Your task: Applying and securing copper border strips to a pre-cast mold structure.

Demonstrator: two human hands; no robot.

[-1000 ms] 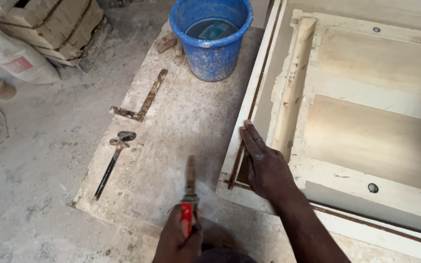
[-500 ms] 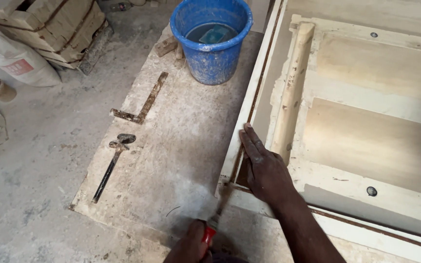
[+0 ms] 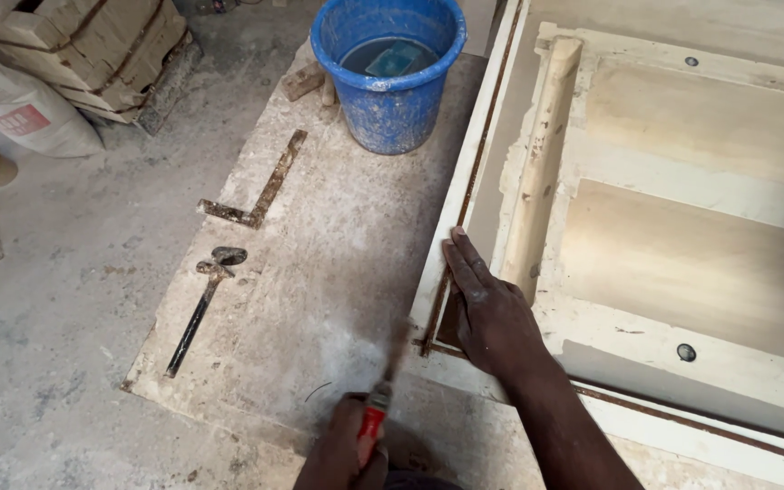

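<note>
two hands work at the near corner of a pale mould frame (image 3: 465, 195) lying on the floor. only the head view is on offer, looking straight down.

the left hand (image 3: 342, 454), low in the picture, has its grip clenched round the red handle of a brush (image 3: 383, 381), whose blurred head points up and right toward the frame's rusty corner (image 3: 435, 340). a second ago the brush stood straight up from the fist, well left of the frame; half a second ago it was swinging right with a puff of dust; now it lies slanted, its tip just beside the corner. judged from that, a sweeping stroke is under way along the dusty slab (image 3: 319, 272) toward the frame edge.

the right hand (image 3: 492, 313) lies flat, fingers released and spread, palm down on the frame's edge, grasping nothing. it has barely shifted across the three moments, so it looks to be steadying the frame.

further up, a blue bucket (image 3: 392, 77) with water stands on the slab. a rusty l-shaped bar (image 3: 260, 195) and a dark long-handled tool (image 3: 201, 308) lie left, well apart from both hands. sacks (image 3: 20, 109) and stacked blocks (image 3: 102, 45) sit at top left.
</note>
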